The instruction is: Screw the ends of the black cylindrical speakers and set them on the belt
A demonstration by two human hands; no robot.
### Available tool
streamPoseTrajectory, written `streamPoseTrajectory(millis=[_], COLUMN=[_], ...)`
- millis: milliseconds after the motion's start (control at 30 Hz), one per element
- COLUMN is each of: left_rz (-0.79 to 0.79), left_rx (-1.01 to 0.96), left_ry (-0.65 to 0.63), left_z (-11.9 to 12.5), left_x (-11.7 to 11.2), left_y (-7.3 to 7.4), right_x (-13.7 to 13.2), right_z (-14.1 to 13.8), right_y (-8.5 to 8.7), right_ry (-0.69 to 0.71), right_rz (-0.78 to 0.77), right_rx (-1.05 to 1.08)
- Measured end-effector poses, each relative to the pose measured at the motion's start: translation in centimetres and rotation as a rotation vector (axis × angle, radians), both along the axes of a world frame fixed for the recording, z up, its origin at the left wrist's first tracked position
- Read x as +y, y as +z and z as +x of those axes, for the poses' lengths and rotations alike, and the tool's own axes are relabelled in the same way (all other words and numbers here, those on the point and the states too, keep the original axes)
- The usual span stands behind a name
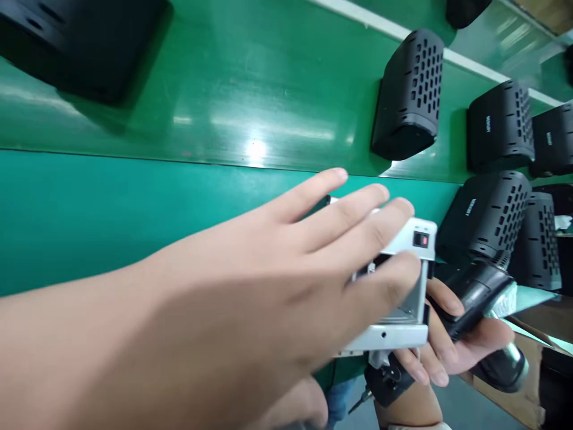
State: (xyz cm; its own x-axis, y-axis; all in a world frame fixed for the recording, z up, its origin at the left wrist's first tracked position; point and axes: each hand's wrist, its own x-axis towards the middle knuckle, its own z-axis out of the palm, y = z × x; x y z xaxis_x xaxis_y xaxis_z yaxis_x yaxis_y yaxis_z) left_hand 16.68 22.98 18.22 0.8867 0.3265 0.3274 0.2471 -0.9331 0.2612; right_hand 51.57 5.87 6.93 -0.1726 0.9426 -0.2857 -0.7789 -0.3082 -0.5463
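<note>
My left hand [286, 280] reaches in from the left with its fingers spread, over a small white metal machine [403, 336] that looks like a screw feeder. The machine has a black switch [421, 239] with a red mark and an open recess. Whether my fingers touch it I cannot tell; they hide much of its top and left side. Just right of the machine, my right hand [447, 343] is wrapped round a black power screwdriver [389, 377], its thin bit pointing down and left.
Black perforated casings, some lettered, stand on the green surface: one casing [409, 95] alone, several more at the right, such as this casing [483, 215]. A large dark object [80, 48] sits upper left. A pale rail [380, 24] borders the green surface [250, 77]. Cardboard [505, 397] shows lower right.
</note>
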Motion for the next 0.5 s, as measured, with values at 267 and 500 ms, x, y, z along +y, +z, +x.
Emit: streamPoseTrajectory(millis=[267,500], left_rz=[-0.117,-0.181], left_rx=[0.284,0.273], left_ry=[0.078,0.078], left_z=[3.0,4.7], left_x=[0.9,1.1], left_y=[2.7,3.6], right_x=[2.5,2.6], right_z=[-3.6,-1.3], right_y=[0.8,0.7], right_ry=[0.100,0.129], right_rz=[0.413,0.342], right_rx=[0.253,0.227])
